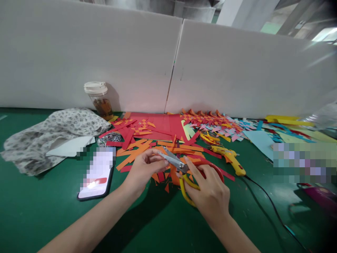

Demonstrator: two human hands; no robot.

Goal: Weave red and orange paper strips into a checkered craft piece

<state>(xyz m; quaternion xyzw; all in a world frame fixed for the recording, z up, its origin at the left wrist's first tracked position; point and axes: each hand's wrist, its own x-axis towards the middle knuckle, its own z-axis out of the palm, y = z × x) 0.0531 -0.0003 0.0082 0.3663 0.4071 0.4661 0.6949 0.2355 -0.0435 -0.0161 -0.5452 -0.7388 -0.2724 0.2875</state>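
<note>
My right hand (212,188) grips a pair of scissors (177,162) over the middle of the table. The blades are parted and point left, and one yellow handle loop and some red show around my fingers. Close to the blade tips, my left hand (140,168) has its thumb and fingers pinched together. Whatever they hold, if anything, is too small to make out. Below and behind both hands lie loose orange paper strips (134,154) and small orange scraps (166,188). Farther back lies a red paper sheet (160,123) with checked orange and red woven pieces on it.
A yellow glue gun (229,156) with a black cord lies at right. A phone (98,172), patterned cloth (58,128) and lidded cup (99,100) are at left. Woven paper pieces (207,119) and a pale blue sheet (260,140) sit back right, before a white partition (79,49).
</note>
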